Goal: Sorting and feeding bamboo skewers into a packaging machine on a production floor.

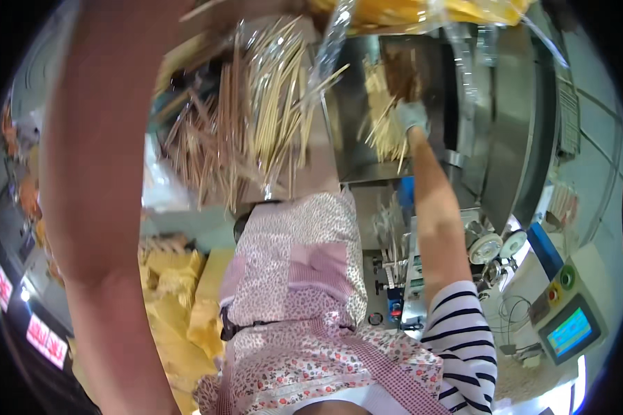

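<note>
My right hand (412, 117), in a pale glove, reaches into a metal trough (346, 117). It is at the right edge of a pile of pale thin wooden sticks (382, 104), just below a bunch of darker brown sticks (401, 75). Its fingers are too small and blurred to show whether they grip anything. My left forearm rises large along the left side, and its hand lies beyond the top edge. Left of the trough, many loose sticks (277, 104), some pale and some brownish, lie on a work surface (318, 155), partly under clear plastic.
Clear plastic strips (335, 38) hang above the trough, with yellow sheeting (422, 17) behind. Machine parts with rollers (486, 247) and a control panel with a lit screen (569, 334) stand at right. Yellow sacks (176, 332) lie at lower left.
</note>
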Action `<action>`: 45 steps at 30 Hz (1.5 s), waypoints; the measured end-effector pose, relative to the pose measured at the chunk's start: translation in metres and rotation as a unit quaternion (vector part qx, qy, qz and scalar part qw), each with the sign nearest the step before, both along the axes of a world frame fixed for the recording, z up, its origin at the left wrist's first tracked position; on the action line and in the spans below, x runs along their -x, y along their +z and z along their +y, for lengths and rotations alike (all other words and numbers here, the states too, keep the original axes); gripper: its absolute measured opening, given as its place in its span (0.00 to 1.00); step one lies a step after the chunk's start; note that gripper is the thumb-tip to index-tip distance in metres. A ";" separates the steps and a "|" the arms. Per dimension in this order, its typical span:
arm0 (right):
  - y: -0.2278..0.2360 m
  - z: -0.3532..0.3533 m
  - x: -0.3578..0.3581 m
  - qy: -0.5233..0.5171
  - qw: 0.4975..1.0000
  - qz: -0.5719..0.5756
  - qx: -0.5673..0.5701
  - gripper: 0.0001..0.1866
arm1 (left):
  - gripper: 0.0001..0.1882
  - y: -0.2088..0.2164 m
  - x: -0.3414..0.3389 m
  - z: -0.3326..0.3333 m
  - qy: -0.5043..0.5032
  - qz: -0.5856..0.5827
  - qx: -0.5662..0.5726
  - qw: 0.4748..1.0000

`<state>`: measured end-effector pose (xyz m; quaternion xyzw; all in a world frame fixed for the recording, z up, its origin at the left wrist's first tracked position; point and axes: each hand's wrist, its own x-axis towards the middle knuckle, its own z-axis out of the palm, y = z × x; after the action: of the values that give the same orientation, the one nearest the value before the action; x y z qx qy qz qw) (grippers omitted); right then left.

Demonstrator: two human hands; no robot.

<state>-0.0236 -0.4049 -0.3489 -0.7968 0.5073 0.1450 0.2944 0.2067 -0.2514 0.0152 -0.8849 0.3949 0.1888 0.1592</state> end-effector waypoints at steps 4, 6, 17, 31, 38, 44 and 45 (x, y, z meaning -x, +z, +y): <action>-0.011 -0.004 0.001 0.070 0.967 -0.117 0.217 0.17 | 0.15 -0.038 -0.047 0.096 -0.009 -0.125 0.202 0.971; 0.032 0.058 -0.026 0.099 0.919 -0.330 0.191 0.14 | 0.14 -0.019 -0.055 0.165 -0.008 -0.224 0.280 0.934; 0.063 0.265 0.010 -0.117 0.908 -0.191 -0.354 0.17 | 0.12 -0.227 0.170 0.266 0.728 0.365 0.562 0.142; 0.258 0.219 -0.058 0.300 0.855 -0.422 0.031 0.22 | 0.10 -0.140 0.176 0.211 0.541 0.168 0.564 0.601; 0.361 -0.037 -0.227 0.313 0.785 -0.494 0.204 0.17 | 0.13 -0.256 0.102 0.272 0.463 -0.035 0.371 0.805; 0.312 -0.116 -0.275 0.375 0.892 0.059 0.246 0.32 | 0.28 -0.285 0.059 0.223 0.433 -0.044 0.195 0.879; 0.323 -0.112 -0.268 0.374 0.868 -0.010 0.325 0.32 | 0.30 -0.281 0.055 0.212 0.445 -0.026 0.141 0.884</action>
<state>0.2441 -0.5166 -0.0262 -0.9790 0.1865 0.0634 -0.0528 0.1514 -0.0398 -0.2653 -0.9854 -0.0224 0.1585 -0.0579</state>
